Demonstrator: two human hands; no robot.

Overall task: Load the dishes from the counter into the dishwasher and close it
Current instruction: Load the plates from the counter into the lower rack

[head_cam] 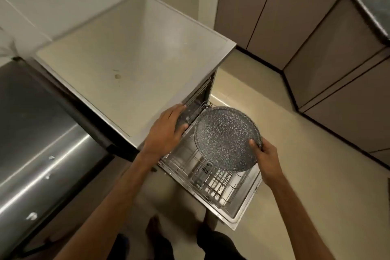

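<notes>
A round grey speckled plate [225, 137] hangs tilted over the pulled-out lower rack [213, 183] of the open dishwasher. My right hand [266, 158] grips its lower right rim, thumb on the face. My left hand [164, 133] holds a second dark speckled dish [182, 119] at the rack's left side, by the dishwasher's opening; my hand hides most of that dish. The dishwasher door [242, 211] lies folded down towards me. The wire rack looks empty where it shows.
The dishwasher's flat pale top [130, 55] lies bare to the left of the opening. A stainless-steel appliance [42, 143] stands at the far left. Brown cabinets [316, 48] line the right side. Beige floor surrounds the door; my feet [154, 226] stand just before it.
</notes>
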